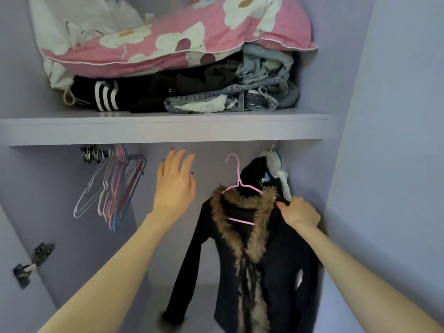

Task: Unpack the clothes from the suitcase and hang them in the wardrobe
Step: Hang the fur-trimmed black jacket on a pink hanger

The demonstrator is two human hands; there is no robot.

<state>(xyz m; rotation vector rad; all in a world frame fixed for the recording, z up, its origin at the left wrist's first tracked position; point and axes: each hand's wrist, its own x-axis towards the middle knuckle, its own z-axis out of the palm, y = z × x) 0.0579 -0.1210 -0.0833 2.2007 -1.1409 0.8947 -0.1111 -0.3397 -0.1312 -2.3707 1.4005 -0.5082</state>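
Fingers of the right hand (299,212) are curled and pinching the shoulder of a black fur-collared cardigan (252,260), which is draped on a thin pink wire hanger (237,186); the left hand (175,186) is spread flat and relaxed, holding nothing, raised toward the underside of the lilac wardrobe shelf (163,128). What matters is the hanger's hook — it rises up and to the left of the gripping fingers, in the gap between the two hands and nearer the right, and it looks free in the air, not yet over anything. The rail itself is hidden behind the shelf's front edge, somewhere above both sets of fingertips. The cardigan's long axis hangs straight down below the right hand, sleeves loose. To the right of the hook a dark garment (254,174) already hangs; well left of the open hand is a bunch of empty wire hangers (113,188). My judgement: the hook must lift up and back to catch the rail — the right hand carries, the left could steady.
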